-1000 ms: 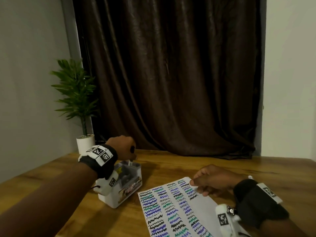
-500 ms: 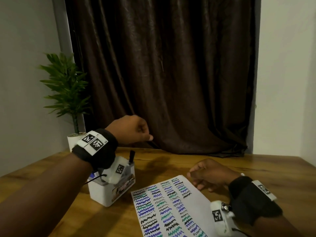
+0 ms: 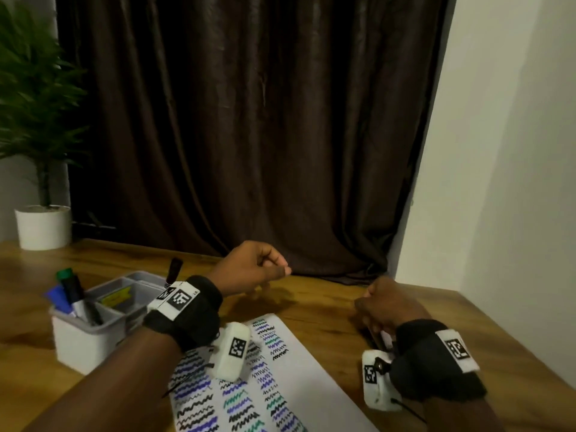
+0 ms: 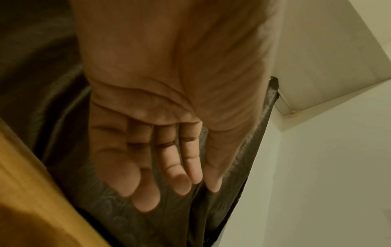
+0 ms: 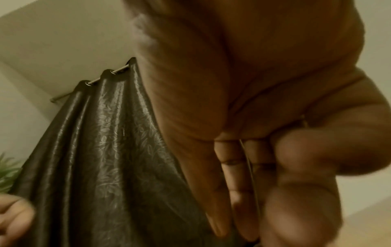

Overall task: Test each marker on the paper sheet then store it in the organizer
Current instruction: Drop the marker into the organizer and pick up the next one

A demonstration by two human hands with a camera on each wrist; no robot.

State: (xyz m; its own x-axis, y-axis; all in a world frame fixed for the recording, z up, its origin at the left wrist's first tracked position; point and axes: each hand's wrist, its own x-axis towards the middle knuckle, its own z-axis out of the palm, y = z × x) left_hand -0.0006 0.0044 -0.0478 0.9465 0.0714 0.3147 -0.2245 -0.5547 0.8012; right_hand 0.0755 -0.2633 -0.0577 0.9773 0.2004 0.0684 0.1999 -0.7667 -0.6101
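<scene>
A white organizer (image 3: 78,344) with grey compartments stands at the left of the wooden table. Its near compartment holds green-capped (image 3: 65,273), blue (image 3: 57,299) and black (image 3: 74,289) markers. Another black marker (image 3: 174,269) stands in the far compartment. The paper sheet (image 3: 311,378), covered in blue, green and black squiggles, lies in front of me. My left hand (image 3: 265,271) hovers above the table beyond the sheet; in the left wrist view its fingers (image 4: 180,180) are relaxed and hold nothing. My right hand (image 3: 386,304) rests on the table right of the sheet, loosely curled, with nothing seen in it.
A potted green plant (image 3: 42,226) stands at the table's far left corner. A dark brown curtain (image 3: 249,135) hangs behind the table, and a white wall (image 3: 514,213) is on the right. Bare wood lies between the hands.
My left hand let go of the black marker in the organizer, rose and swung right over the table. My right hand slid off the sheet's far corner to the right.
</scene>
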